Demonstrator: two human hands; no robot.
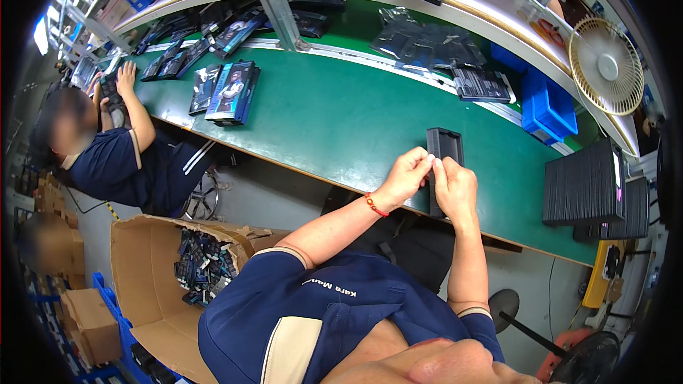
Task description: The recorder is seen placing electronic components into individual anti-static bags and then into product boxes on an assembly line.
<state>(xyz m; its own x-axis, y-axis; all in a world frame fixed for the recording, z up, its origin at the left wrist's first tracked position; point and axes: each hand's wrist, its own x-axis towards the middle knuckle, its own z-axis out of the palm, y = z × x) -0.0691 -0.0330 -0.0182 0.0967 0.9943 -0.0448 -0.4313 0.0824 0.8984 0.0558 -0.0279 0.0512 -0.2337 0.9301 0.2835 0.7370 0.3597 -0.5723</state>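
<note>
Black tray (pixel 447 145) could slip on the desk (pixel 320 121) if left grip (pixel 405 176) and right grip (pixel 457 188), fingertips pinched together, press unevenly.

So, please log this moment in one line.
left hand: pinched; right hand: close beside left; black tray: at green table edge, partly hidden; anything held: unclear

Just behind your left hand (pixel 409 176), at the wrist, you wear a red bracelet (pixel 375 205) with a gold-coloured bead. Up the arm from your right hand (pixel 457 188), your navy shirt (pixel 334 327) ends its short sleeve (pixel 478 327) in cream trim (pixel 474 311); a wide cream panel (pixel 292 348) and pale lettering (pixel 333 289) mark the shirt.
</note>
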